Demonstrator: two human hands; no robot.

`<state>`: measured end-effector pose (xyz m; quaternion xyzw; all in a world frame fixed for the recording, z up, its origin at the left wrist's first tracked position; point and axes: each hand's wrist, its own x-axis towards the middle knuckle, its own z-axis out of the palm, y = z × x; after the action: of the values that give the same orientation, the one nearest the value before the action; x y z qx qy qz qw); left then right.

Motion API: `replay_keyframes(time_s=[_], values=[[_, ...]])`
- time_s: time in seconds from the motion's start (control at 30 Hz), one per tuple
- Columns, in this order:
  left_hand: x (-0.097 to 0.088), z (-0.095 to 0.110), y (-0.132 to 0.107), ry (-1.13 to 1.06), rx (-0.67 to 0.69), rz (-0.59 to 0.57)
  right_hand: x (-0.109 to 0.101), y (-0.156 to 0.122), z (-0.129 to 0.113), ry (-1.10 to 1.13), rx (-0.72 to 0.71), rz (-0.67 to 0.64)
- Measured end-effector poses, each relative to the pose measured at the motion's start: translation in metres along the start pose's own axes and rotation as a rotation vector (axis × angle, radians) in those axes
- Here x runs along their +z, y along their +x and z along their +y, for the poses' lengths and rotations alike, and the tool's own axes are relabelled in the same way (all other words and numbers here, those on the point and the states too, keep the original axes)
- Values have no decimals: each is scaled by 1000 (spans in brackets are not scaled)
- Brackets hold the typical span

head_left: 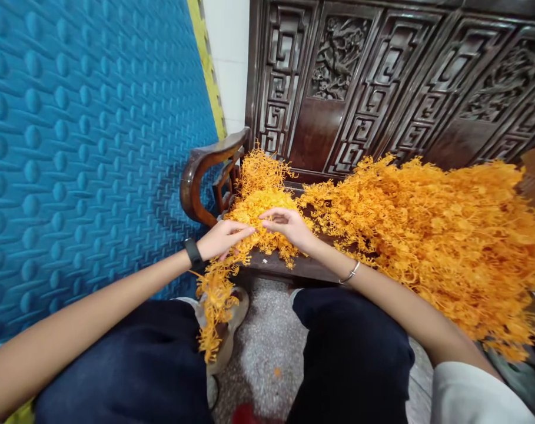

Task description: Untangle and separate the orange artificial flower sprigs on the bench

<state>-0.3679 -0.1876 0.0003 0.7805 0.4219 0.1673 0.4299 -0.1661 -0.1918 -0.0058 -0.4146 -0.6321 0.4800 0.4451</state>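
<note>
My left hand (223, 238), with a dark band at the wrist, is closed over the near left of a small heap of orange plastic flower pieces (271, 200). From under its fingers a strand of the same orange pieces (216, 306) hangs over the bench edge toward the floor. Just right of it, my right hand (291, 227), wearing a silver bangle, has its thumb and fingers drawn together over the heap. The fingertips of both hands almost meet; whatever lies between the right ones is too small to make out.
A much larger orange pile (448, 229) covers the right of the dark wooden bench (289, 268). Behind rises its carved back (320, 126), with a curved armrest (196, 171) at left. A blue textured mat (95, 147) stands beyond it. Speckled floor (271, 330) lies between my legs.
</note>
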Motion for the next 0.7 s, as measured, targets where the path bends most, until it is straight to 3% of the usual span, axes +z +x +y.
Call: replay_keyframes(time_s=[0.13, 0.23, 0.3, 0.37, 0.43, 0.53, 0.7], values=[[8, 0, 6, -107, -16, -113, -3, -1, 14, -17, 0, 101], [17, 11, 7, -142, -63, -59, -13, 6, 20, -19, 10, 227], [21, 21, 3, -137, -98, -25, -34, 13, 22, -28, 16, 422], [22, 30, -4, -135, -127, -41, -64, 18, 25, -31, 27, 719], [18, 37, -11, -145, -137, -53, -94, 18, 32, -41, 26, 872], [8, 43, -17, -176, -95, 22, -118, 14, 51, -58, 42, 835], [-2, 48, -17, -165, -19, 179, -107, 27, 80, -180, 21, 656]])
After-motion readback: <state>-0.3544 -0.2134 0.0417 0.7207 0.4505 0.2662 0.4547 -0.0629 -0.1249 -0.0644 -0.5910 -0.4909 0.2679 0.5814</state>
